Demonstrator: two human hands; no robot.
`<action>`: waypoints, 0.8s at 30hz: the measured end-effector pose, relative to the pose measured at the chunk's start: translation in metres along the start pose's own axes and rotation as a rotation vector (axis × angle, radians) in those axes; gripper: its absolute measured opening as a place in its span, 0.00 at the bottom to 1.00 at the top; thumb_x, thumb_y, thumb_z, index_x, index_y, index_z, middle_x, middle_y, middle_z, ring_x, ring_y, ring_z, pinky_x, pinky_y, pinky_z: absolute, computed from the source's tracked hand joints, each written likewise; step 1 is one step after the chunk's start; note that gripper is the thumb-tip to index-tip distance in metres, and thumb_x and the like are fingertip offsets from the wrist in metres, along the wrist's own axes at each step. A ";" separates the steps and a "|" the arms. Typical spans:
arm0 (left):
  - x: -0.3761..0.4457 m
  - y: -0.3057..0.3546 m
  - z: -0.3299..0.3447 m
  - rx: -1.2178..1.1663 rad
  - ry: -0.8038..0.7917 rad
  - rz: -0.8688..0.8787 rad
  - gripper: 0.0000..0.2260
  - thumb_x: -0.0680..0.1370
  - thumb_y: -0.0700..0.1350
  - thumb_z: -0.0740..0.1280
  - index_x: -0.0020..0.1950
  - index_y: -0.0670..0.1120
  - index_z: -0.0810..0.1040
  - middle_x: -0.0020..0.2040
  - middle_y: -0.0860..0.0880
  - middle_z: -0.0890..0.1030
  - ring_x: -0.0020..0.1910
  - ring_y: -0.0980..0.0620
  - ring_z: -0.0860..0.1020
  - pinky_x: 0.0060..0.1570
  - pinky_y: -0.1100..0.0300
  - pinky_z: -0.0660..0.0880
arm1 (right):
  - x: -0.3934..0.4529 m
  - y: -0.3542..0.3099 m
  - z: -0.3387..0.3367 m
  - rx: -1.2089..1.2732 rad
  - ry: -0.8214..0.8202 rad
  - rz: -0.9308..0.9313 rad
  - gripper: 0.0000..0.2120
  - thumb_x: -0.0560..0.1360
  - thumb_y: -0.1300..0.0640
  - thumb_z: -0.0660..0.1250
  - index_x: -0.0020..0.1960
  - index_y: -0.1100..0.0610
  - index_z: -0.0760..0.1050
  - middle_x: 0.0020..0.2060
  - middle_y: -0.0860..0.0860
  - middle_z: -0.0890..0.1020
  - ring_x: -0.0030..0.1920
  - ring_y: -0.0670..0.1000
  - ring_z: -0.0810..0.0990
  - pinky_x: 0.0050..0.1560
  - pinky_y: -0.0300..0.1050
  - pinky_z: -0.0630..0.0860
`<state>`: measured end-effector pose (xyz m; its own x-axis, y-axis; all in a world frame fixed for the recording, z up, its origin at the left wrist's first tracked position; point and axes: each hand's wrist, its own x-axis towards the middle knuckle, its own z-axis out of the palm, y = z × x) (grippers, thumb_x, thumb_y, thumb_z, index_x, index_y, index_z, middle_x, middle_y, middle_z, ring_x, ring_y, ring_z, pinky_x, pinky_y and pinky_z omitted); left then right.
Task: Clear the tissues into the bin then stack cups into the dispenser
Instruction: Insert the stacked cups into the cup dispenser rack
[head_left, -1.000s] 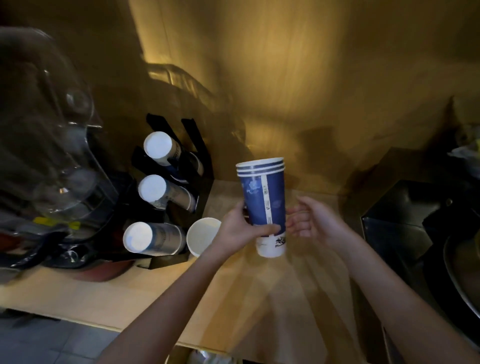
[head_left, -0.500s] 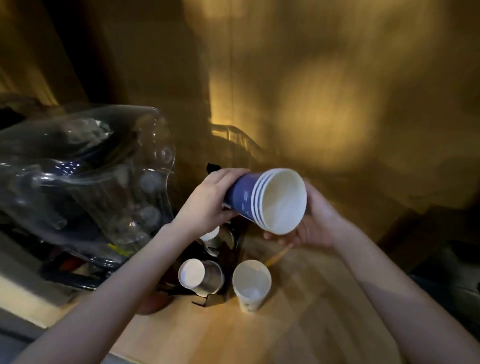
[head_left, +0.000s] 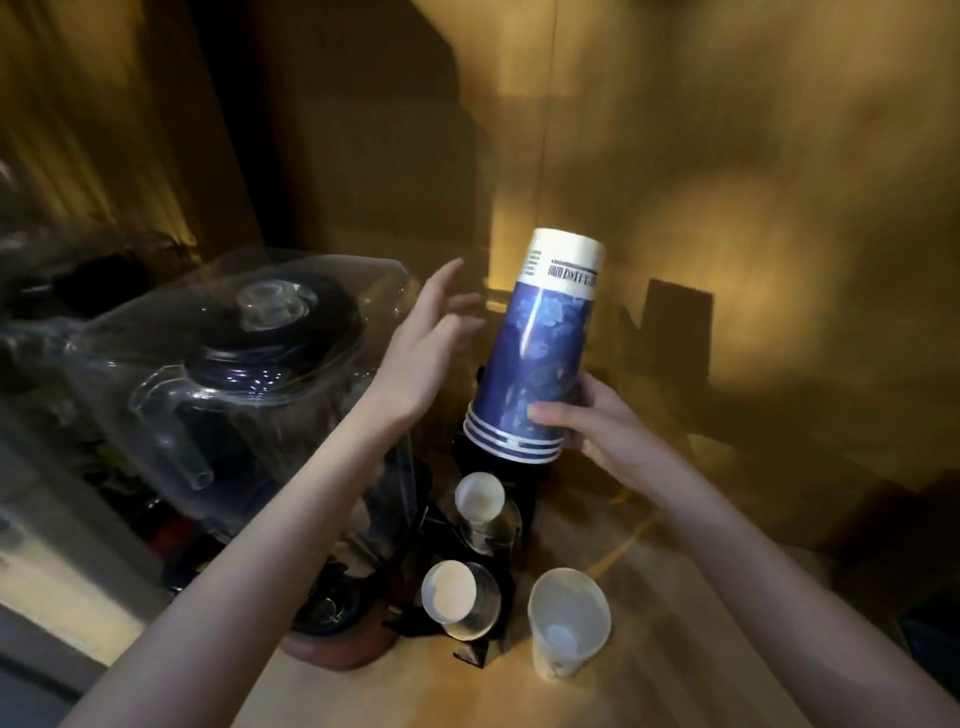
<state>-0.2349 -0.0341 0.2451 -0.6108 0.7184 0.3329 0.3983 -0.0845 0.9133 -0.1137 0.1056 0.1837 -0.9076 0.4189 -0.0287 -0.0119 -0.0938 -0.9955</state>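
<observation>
Two hands up: right hand (head_left: 597, 431) grips the inverted blue cup stack (head_left: 540, 353) near its rims, left hand (head_left: 421, 353) spread wide, holding nothing, just beside the stack. Stack is tilted, mouths down, right over the top of the black cup dispenser (head_left: 498, 519). Lone white cup (head_left: 569, 621) stands on the wooden counter (head_left: 675, 623). Best approach: line rims up with the top slot, steady with the left, push down straight.

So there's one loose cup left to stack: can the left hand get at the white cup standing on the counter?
Probably yes: the left hand is open and empty, and the white cup stands unobstructed beside the dispenser.
</observation>
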 end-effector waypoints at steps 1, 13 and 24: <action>0.002 0.002 -0.002 -0.059 -0.012 -0.025 0.27 0.70 0.49 0.61 0.70 0.53 0.61 0.57 0.49 0.77 0.57 0.50 0.77 0.58 0.56 0.73 | 0.007 0.004 0.003 -0.077 0.062 -0.042 0.31 0.59 0.61 0.76 0.59 0.52 0.69 0.55 0.50 0.82 0.52 0.48 0.81 0.54 0.44 0.78; -0.002 -0.013 0.005 0.469 0.093 0.137 0.26 0.67 0.54 0.74 0.62 0.50 0.72 0.56 0.54 0.78 0.51 0.59 0.74 0.47 0.77 0.67 | 0.043 0.044 0.008 -0.467 0.232 -0.167 0.42 0.60 0.61 0.79 0.68 0.54 0.62 0.59 0.49 0.74 0.62 0.49 0.72 0.60 0.44 0.70; 0.002 -0.025 0.012 0.535 0.093 0.077 0.28 0.66 0.54 0.75 0.62 0.47 0.71 0.52 0.55 0.77 0.51 0.59 0.74 0.44 0.79 0.67 | 0.056 0.046 -0.003 -0.665 0.231 -0.157 0.40 0.59 0.55 0.79 0.66 0.51 0.64 0.63 0.52 0.74 0.61 0.48 0.72 0.61 0.47 0.71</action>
<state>-0.2380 -0.0228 0.2198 -0.6144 0.6578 0.4357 0.7220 0.2460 0.6467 -0.1640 0.1273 0.1364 -0.8035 0.5691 0.1744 0.1895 0.5223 -0.8314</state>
